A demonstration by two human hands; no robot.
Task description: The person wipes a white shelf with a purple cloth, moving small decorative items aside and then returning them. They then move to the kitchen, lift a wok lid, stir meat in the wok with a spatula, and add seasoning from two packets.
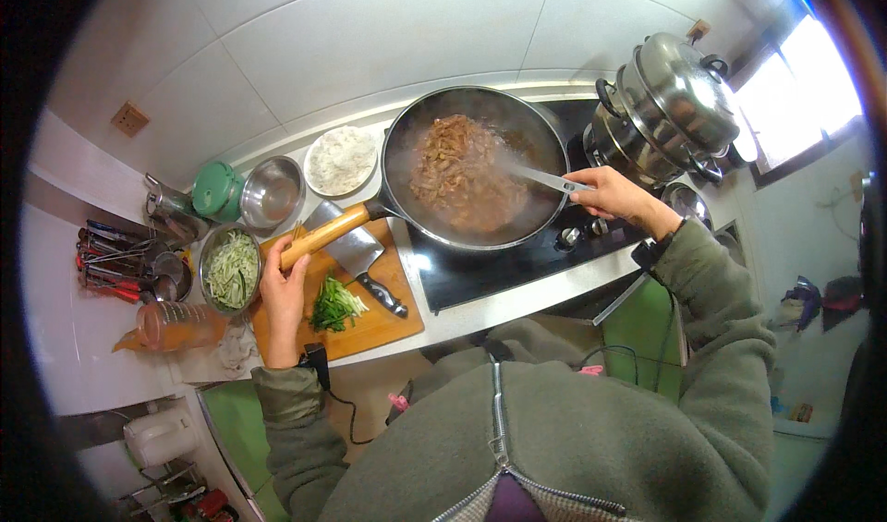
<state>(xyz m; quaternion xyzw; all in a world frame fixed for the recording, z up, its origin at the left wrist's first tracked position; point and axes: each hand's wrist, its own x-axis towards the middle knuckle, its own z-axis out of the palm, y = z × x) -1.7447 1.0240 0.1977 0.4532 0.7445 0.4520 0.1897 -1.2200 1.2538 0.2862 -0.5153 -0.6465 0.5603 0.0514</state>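
- While steam rises, the left hand [285, 286] is closed around the wok [476, 166] handle's lower-left end; its long axis runs up-right to the pan at centre frame.
- The right hand [614, 194] grips a spatula [545, 178] reaching leftward into the meat.
- Cutting board [370, 328], cleaver [356, 254] sit on the surface [480, 314] lower left; white tiled wall above.

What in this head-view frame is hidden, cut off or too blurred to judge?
- Spatula blade: head view, lost in steam and food inside the wok.
- Left hand fingers: curled under the wooden wok handle, so the grip is partly hidden.
- Cleaver: the wok handle crosses over its blade.
- Steamer pot contents: covered by its lid.
- Utensils at the left rim: small and bent by the fisheye.
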